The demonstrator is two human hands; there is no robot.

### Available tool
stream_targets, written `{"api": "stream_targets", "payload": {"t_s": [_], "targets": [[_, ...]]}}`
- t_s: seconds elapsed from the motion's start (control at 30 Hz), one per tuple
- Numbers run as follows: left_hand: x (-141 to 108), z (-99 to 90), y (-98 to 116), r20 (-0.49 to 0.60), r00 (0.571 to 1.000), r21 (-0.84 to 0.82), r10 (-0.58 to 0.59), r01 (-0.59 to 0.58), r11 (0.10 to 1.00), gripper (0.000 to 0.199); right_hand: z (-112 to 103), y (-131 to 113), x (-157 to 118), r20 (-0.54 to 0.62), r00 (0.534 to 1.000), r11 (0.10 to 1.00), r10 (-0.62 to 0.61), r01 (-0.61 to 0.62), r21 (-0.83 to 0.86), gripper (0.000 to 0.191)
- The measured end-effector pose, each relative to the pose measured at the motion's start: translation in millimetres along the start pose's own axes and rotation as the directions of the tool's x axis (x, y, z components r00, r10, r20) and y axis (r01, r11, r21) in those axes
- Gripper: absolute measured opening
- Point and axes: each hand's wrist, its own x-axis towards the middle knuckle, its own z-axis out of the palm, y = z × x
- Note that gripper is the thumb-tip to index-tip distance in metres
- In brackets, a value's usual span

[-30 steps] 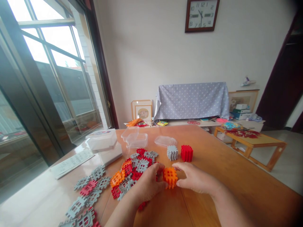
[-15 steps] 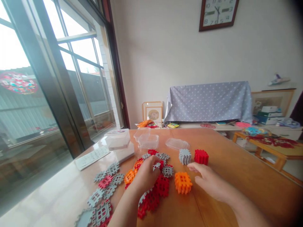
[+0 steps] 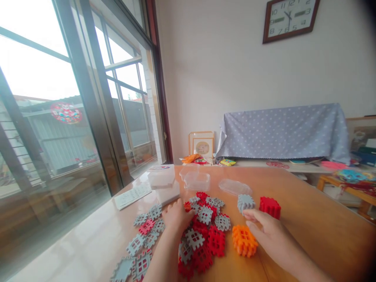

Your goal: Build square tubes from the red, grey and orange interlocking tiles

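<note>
My left hand point(image 3: 176, 216) lies over the left side of a loose pile of square, notched plastic building tiles. Its thumb points right; the fingers curl down with their tips hidden, so I cannot tell whether it grips a tile. Around it are grey tiles point(image 3: 205, 214), red tiles point(image 3: 216, 241) and a bit of orange. My right hand point(image 3: 266, 226) is empty, thumb and forefinger apart. It hovers by three neat stacks: a grey stack point(image 3: 245, 203) just beyond the fingertips, an orange stack point(image 3: 244, 241) below the thumb, and a red stack point(image 3: 270, 207) behind the hand.
Clear plastic containers point(image 3: 196, 181) and a clear lid point(image 3: 235, 187) stand toward the table's far side. White boxes point(image 3: 161, 176) and a printed sheet point(image 3: 133, 196) lie at the left. More grey tiles point(image 3: 135, 244) and a pinkish-red tile point(image 3: 146, 226) spread along the left.
My left hand has moved left across the pile, uncovering grey and red tiles in its middle. My right hand has come closer to the grey and orange stacks. The view has turned left.
</note>
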Motion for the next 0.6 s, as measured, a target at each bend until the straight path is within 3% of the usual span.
{"api": "stream_targets", "payload": {"t_s": [0.13,0.4,0.5,0.6], "targets": [[0.5,5.4,4.5,-0.029,0.995,0.009,0.096,-0.095,0.995,0.041,1.6,1.6,1.5,-0.02,1.0,1.0,-0.007,0.007,0.0,0.034],[-1.7,2.9,13.2,-0.127,0.956,-0.147,0.265,-0.282,0.948,0.057,3.1,-0.2,1.7,-0.037,0.999,0.998,-0.025,0.023,-0.055,0.035],[-6.6,0.4,19.5,-0.24,0.908,-0.322,0.344,-0.409,0.854,0.054,2.1,-4.9,0.9,-0.055,0.998,0.998,-0.03,0.027,-0.062,0.035],[-15.9,-2.2,30.0,-0.336,0.864,-0.536,0.374,-0.502,0.679,0.05,1.7,-11.1,0.2,-0.088,0.995,0.998,-0.042,0.038,-0.049,0.035]]}}
